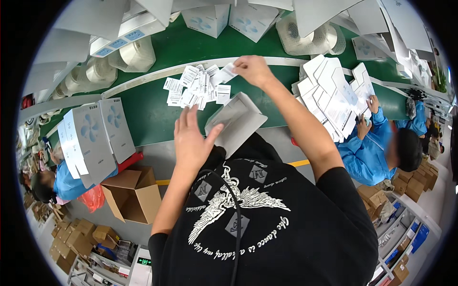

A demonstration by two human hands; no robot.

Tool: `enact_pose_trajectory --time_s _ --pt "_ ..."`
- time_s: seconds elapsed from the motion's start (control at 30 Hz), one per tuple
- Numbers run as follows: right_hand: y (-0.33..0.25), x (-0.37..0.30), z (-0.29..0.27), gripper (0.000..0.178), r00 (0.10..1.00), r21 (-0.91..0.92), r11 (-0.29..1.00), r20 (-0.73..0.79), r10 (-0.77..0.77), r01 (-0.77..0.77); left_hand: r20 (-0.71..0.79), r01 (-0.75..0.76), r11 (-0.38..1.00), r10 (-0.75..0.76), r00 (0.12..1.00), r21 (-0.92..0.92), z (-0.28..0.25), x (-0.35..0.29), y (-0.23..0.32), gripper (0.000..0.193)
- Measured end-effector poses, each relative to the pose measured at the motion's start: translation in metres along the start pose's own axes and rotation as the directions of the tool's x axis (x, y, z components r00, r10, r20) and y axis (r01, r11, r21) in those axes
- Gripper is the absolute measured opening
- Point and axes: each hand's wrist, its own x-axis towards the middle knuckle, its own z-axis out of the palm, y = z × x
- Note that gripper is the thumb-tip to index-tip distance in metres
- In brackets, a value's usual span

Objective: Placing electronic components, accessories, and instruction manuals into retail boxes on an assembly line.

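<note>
We see the right hand (pixel 253 70) pinching one printed paper slip (pixel 222 75) by its right end, beside the far right of the slip pile (pixel 194 86). The left hand (pixel 191 140) is spread wide, holding nothing we can see; its fingertips reach the pile's near edge, its thumb the open white carton (pixel 238 125), contact uncertain. The tilted carton overhangs the near edge of the green tabletop (pixel 150 114). We find room leftward, toward the standing white cartons (pixel 89 136); rightward, the right forearm spans the gap before the flattened white cartons (pixel 334 88).
</note>
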Motion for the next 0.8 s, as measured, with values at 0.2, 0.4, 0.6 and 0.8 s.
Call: enact_pose_trajectory --time_s 0.2,0.4,0.6,0.8 --pt "0.096 0.073 -0.107 0.067 0.640 -0.423 0.899 -0.723 -0.261 -0.112 0.417 0.657 0.751 -0.577 0.702 -0.068 0.003 -0.026 0.008 0.048" --pt "0.205 0.145 -0.196 0.088 0.726 -0.577 0.743 -0.663 -0.184 -0.339 0.471 0.564 0.823 -0.524 0.709 0.066 0.005 -0.013 0.013 0.040" --pt "0.186 0.099 -0.198 0.084 0.798 -0.638 0.718 -0.569 -0.196 -0.278 0.399 0.343 0.938 -0.336 0.853 0.055 0.025 0.002 0.011 0.040" --pt "0.000 -0.118 -0.158 0.064 0.685 0.224 0.965 -0.725 0.073 0.134 0.455 0.180 0.983 -0.172 0.873 0.026 0.037 0.011 -0.006 0.051"
